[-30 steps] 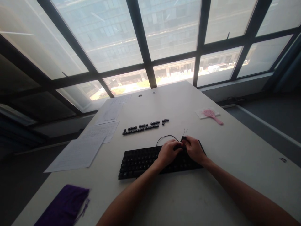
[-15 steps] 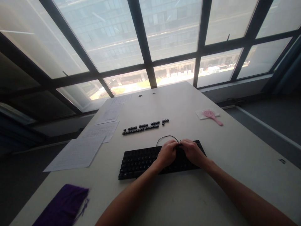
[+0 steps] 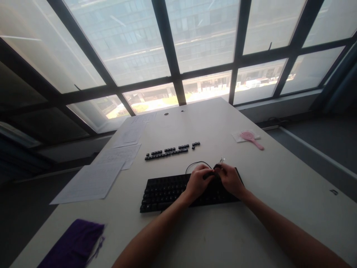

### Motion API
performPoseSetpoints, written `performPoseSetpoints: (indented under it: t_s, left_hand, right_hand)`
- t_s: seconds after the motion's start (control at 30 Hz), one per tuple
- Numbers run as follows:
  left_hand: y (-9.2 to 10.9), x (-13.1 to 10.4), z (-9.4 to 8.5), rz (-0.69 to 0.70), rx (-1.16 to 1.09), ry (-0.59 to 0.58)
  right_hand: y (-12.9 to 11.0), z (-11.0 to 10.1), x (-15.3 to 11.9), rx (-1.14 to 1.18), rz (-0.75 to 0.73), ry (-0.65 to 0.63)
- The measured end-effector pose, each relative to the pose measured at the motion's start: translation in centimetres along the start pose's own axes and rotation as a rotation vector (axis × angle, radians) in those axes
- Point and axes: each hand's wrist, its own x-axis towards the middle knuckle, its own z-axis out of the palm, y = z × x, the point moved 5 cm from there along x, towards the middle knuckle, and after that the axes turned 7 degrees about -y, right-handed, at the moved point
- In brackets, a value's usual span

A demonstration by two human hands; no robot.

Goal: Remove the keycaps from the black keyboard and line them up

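A black keyboard (image 3: 164, 191) lies on the white table, its right part largely covered by my hands. Above its upper right area, my right hand (image 3: 231, 181) is closed on a small keycap puller (image 3: 217, 166) with a dark handle. Thin, shiny wire prongs stick up from the tool, pointing away from me. My left hand (image 3: 198, 181) is pinched right beside it, fingertips meeting those of the right; whatever it holds is hidden. Behind the keyboard, loose black keycaps (image 3: 156, 157) stand in rows.
A black cable (image 3: 195, 162) loops behind the keyboard. To the right, a pink hairbrush (image 3: 249, 137) rests on a white wrapper. Printed sheets (image 3: 89, 182) line the left table edge, with a purple drawstring pouch (image 3: 72, 243) nearer me. Large windows rise beyond the table (image 3: 206, 123).
The right hand has turned, so the puller's wire prongs now show above its fingers. Both hands stay together over the keyboard; the keycap rows look unchanged.
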Motion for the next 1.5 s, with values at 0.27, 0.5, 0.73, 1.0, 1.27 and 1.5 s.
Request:
performPoseSetpoints:
  t_s: [0.27, 0.5, 0.73, 1.0, 1.27, 1.5]
  left_hand:
    - [0.5, -0.7, -0.2, 0.055, 0.022, 0.083]
    - [1.1, -1.1, 0.7, 0.197, 0.265, 0.004]
    - [0.6, 1.0, -1.3, 0.146, 0.09, 0.047]
    - [-7.3, 9.6, -5.3, -0.086, 0.441, 0.051]
    - [-9.6, 10.9, -5.0, -0.1, 0.547, 0.078]
    - [-10.6, 10.8, -5.9, -0.178, 0.574, 0.11]
  right_hand:
    - [-0.2, 0.1, 0.1, 0.085, 0.032, 0.004]
    - [-0.2, 0.0, 0.1, 0.041, -0.003, 0.023]
    - [0.3, -0.5, 0.0, 0.064, 0.051, 0.125]
    - [1.2, -0.1, 0.1, 0.078, 0.092, 0.085]
    - [1.2, -0.2, 0.1, 0.079, 0.103, 0.071]
    - [1.3, -0.1, 0.1, 0.086, 0.119, 0.059]
